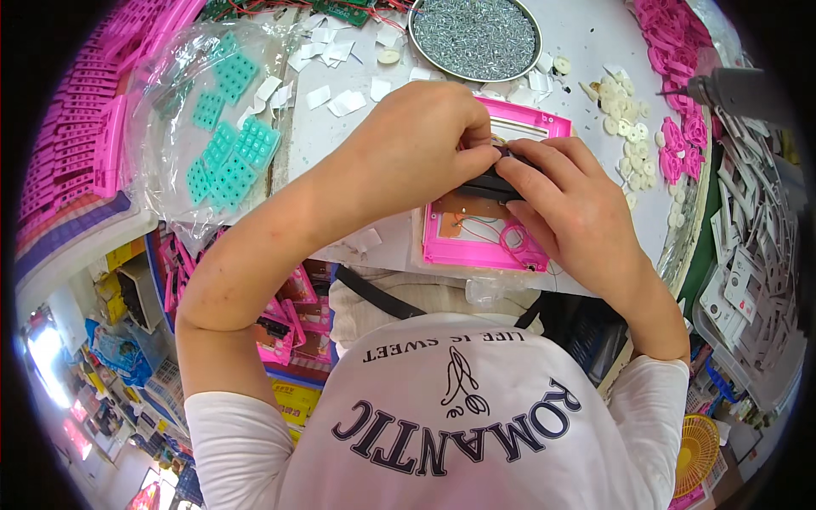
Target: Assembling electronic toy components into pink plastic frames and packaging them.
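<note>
A pink plastic housing (476,252) lies on the white table in front of me, with a brown circuit board (478,206) and thin wires (484,223) inside. Across its middle sits a long black part (489,185). My left hand (433,132) reaches over from the left, thumb and fingertips pinched together above the black part; what they pinch is hidden. From the right, my right hand (578,195) curls its fingers around the right end of the black part, close to the left fingertips. A pink loop (512,240) shows below the right hand.
Teal keypads (234,161) lie on a clear plastic bag (157,110) at left. A round metal tray (463,78) of screws stands beyond the housing. White wheels (625,110), pink parts (680,140) and a dark power screwdriver (739,92) are at right. Paper slips (344,102) lie scattered.
</note>
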Tool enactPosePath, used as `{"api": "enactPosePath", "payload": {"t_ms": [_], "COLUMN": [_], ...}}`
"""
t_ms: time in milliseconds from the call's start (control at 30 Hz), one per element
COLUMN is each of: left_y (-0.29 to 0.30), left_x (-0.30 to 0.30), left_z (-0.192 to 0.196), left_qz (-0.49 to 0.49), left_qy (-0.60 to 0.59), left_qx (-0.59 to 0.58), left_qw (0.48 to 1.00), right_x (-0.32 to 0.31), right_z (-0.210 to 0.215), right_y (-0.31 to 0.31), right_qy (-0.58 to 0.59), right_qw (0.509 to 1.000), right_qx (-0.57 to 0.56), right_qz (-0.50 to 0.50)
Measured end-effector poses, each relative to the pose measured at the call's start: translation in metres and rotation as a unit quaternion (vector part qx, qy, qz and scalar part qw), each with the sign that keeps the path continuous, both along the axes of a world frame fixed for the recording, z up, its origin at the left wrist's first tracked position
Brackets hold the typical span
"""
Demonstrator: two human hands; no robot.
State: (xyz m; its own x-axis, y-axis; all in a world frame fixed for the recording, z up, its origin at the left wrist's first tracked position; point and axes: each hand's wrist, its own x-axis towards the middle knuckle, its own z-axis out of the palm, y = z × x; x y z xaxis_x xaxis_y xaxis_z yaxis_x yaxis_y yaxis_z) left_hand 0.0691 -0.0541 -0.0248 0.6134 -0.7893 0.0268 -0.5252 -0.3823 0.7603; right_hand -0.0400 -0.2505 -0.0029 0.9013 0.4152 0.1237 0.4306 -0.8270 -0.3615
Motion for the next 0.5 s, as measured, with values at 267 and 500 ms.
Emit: {"api": "enactPosePath", "payload": {"t_ms": [267, 500], "left_y": [-0.007, -0.014], "left_x": [0.008, 0.026], "left_z": [0.005, 0.008], "left_qz": [-0.076, -0.170], "left_qy": [-0.099, -0.097], "left_qx": [0.053, 0.071], "left_qw": [0.991, 0.978], "right_x": [-0.004, -0.006], "right_z": [-0.004, -0.009], "right_y": [0.001, 0.003], "right_qy": [0.017, 0.031], "right_qw": [0.999, 0.999], "right_qx": [0.030, 0.024], "right_qz": [-0.014, -0.027]}}
